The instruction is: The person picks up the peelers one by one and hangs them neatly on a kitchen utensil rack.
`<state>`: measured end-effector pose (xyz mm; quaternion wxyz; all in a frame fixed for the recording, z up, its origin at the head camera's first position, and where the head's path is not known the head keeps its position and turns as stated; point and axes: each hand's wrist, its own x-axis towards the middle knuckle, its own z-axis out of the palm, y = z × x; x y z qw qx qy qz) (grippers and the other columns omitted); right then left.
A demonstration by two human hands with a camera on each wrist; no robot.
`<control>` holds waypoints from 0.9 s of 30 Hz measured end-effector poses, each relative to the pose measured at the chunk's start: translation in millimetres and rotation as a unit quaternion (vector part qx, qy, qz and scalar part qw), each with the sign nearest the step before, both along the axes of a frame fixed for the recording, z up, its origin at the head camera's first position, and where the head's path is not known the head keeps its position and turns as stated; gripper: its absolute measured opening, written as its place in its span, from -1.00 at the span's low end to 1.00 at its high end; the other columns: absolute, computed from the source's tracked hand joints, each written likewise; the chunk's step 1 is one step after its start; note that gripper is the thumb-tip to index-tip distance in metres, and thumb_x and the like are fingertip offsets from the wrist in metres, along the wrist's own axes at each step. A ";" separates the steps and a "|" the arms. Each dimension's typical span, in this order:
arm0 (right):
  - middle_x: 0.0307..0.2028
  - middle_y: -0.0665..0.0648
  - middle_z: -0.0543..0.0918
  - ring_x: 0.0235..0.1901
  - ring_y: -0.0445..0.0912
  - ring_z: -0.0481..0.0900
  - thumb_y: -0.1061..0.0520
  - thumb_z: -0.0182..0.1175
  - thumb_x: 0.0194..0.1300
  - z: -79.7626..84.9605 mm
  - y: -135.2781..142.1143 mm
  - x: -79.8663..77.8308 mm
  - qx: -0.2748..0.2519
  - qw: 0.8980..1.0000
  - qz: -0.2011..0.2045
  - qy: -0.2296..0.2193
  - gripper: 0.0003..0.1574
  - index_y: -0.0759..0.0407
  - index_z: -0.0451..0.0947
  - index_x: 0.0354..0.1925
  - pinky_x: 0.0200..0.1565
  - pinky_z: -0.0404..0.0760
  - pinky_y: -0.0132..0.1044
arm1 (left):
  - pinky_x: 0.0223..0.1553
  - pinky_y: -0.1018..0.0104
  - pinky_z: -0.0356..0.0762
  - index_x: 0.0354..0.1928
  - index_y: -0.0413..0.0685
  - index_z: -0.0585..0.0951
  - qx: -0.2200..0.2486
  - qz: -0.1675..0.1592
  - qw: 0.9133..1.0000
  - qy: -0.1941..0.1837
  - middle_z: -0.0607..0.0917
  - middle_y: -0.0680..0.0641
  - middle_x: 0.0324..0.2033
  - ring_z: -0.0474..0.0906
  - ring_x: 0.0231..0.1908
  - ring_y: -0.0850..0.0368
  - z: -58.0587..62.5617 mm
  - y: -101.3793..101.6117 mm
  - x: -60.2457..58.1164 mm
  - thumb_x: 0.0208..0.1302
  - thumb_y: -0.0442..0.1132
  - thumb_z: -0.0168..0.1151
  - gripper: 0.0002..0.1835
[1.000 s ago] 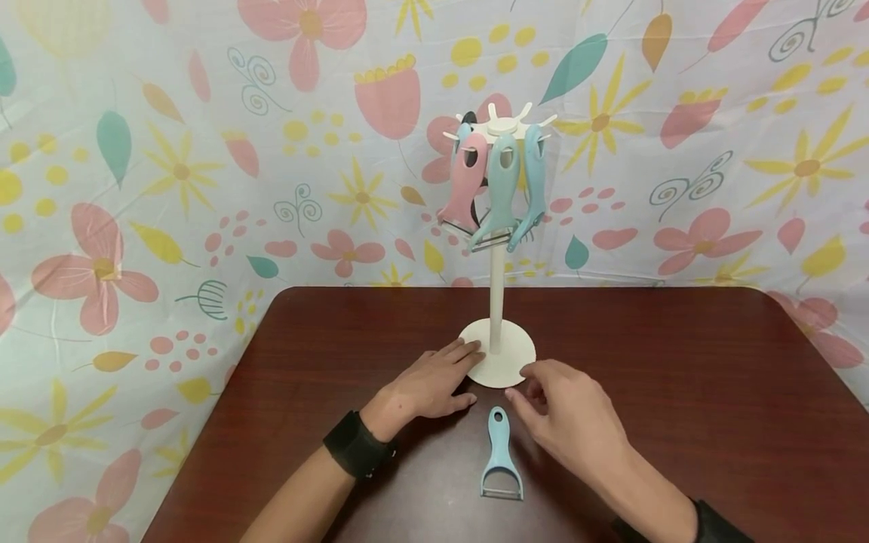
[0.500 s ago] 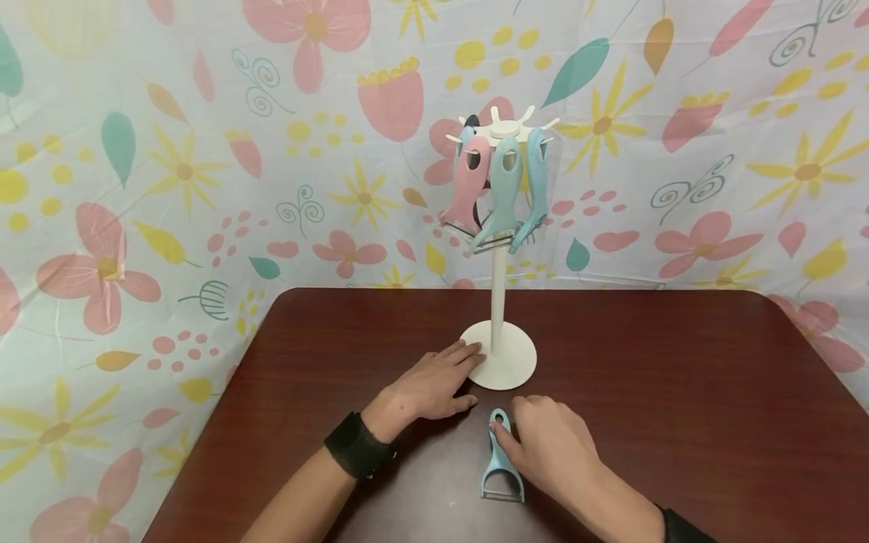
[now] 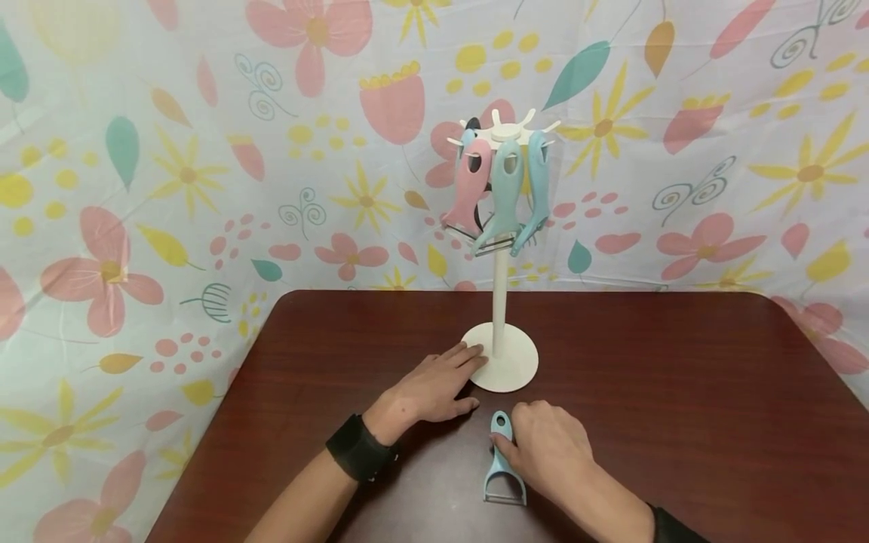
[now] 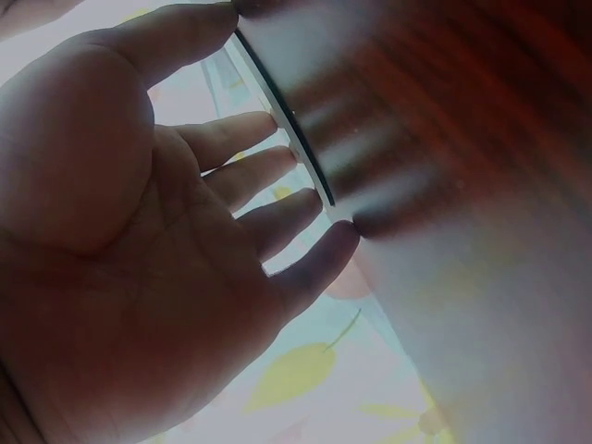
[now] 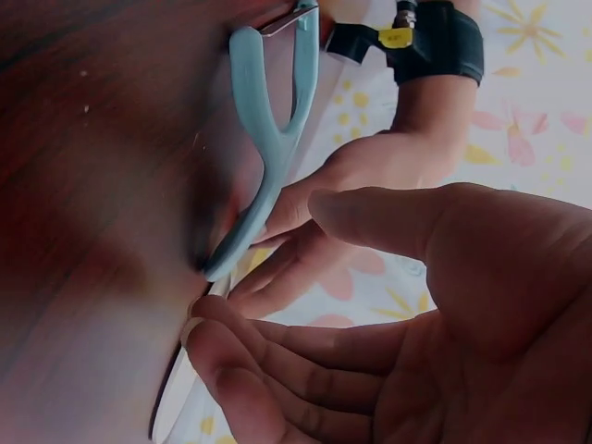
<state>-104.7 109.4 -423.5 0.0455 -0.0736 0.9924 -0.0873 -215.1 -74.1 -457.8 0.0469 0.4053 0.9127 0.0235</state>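
A light blue peeler (image 3: pixel 503 461) lies on the table, blade end towards me. My right hand (image 3: pixel 553 445) is at its handle, thumb across it and fingers curled along the far side; the right wrist view shows the peeler (image 5: pixel 270 153) beside a gap between thumb (image 5: pixel 370 217) and fingers. Beyond it stands a white rack with a round base (image 3: pixel 512 373). My left hand (image 3: pixel 434 386) rests on the left of that base with extended fingers; its fingertips touch the rim in the left wrist view. Several peelers hang above, including a pink one (image 3: pixel 468 185) and a pale green one (image 3: pixel 507 188).
Dark brown table (image 3: pixel 679 407) spreads around the rack. Behind it hangs a floral cloth (image 3: pixel 258 136). The rack's post (image 3: pixel 499 302) rises from the base to a ring of prongs (image 3: pixel 505 130), some of them without peelers.
My right hand has come back from the rack base's front edge to the blue peeler's handle, its thumb now across it. The left hand has stayed on the base.
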 end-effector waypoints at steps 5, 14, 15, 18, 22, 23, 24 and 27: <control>-0.69 -0.01 0.36 -0.69 -0.13 0.36 -0.27 0.30 0.16 -1.5 -3.8 -0.5 -0.001 1.000 -0.003 -0.007 -0.45 0.03 0.33 -0.64 -0.69 0.38 -0.23 | 0.24 -0.06 0.28 0.51 0.07 0.19 -0.002 0.001 1.000 0.003 0.08 0.03 0.49 -0.04 0.44 0.00 -0.6 0.4 -0.7 0.36 0.14 0.13 -0.24; -0.62 0.04 0.38 -0.64 -0.08 0.42 -0.31 0.34 0.08 -8.4 -5.4 2.4 0.011 1.000 -0.006 -0.001 -0.42 0.11 0.39 -0.54 -0.66 0.46 -0.14 | 0.25 -0.05 0.27 0.50 0.05 0.20 0.008 0.002 1.000 -0.006 0.09 0.02 0.48 -0.03 0.44 0.01 0.6 -0.2 0.9 0.35 0.12 0.15 -0.24; -0.63 0.05 0.38 -0.63 -0.08 0.43 -0.31 0.34 0.08 -9.5 -5.7 2.6 0.012 1.000 -0.005 -0.001 -0.42 0.12 0.39 -0.54 -0.65 0.47 -0.14 | 0.25 -0.06 0.27 0.50 0.05 0.20 0.009 0.002 1.000 -0.007 0.09 0.02 0.48 -0.03 0.44 0.00 0.6 -0.2 1.1 0.35 0.12 0.14 -0.24; -0.63 0.05 0.38 -0.63 -0.08 0.42 -0.32 0.33 0.08 -12.2 -7.2 2.8 0.010 1.000 -0.005 -0.001 -0.40 0.13 0.39 -0.54 -0.65 0.47 -0.13 | 0.25 -0.06 0.27 0.50 0.05 0.20 0.009 0.001 1.000 -0.006 0.09 0.01 0.48 -0.03 0.44 0.00 0.3 -0.4 1.0 0.36 0.12 0.14 -0.24; -0.61 0.07 0.42 -0.61 -0.05 0.48 -0.33 0.33 0.06 -14.4 -9.9 3.5 0.011 1.000 -0.007 0.005 -0.38 0.16 0.42 -0.51 -0.64 0.48 -0.12 | 0.25 -0.04 0.28 0.50 0.05 0.20 0.006 -0.001 1.000 -0.002 0.09 0.01 0.48 -0.04 0.44 0.01 0.0 -0.7 0.5 0.36 0.13 0.13 -0.24; -0.60 0.08 0.43 -0.60 -0.04 0.49 -0.34 0.33 0.06 -14.9 -10.7 3.8 0.012 1.000 -0.007 0.007 -0.37 0.17 0.43 -0.49 -0.64 0.49 -0.12 | 0.25 -0.03 0.28 0.51 0.05 0.19 0.005 -0.001 1.000 -0.002 0.08 0.01 0.48 -0.04 0.44 0.00 0.0 -0.7 0.5 0.36 0.13 0.13 -0.24; -0.59 0.09 0.44 -0.59 -0.03 0.51 -0.34 0.33 0.06 -15.5 -11.5 4.0 0.015 1.000 -0.006 0.010 -0.36 0.19 0.45 -0.48 -0.64 0.50 -0.11 | 0.25 -0.03 0.28 0.51 0.04 0.19 0.005 -0.001 1.000 -0.002 0.08 0.01 0.48 -0.04 0.44 0.00 0.0 -0.5 0.4 0.36 0.13 0.13 -0.24; -0.57 0.12 0.46 -0.57 0.00 0.54 -0.35 0.33 0.06 -16.6 -13.8 4.5 0.026 1.000 -0.003 0.012 -0.33 0.25 0.48 -0.43 -0.65 0.50 -0.10 | 0.25 -0.04 0.28 0.51 0.04 0.19 0.006 -0.002 1.000 -0.004 0.08 0.01 0.49 -0.05 0.44 0.00 -0.1 -0.5 0.1 0.36 0.13 0.13 -0.24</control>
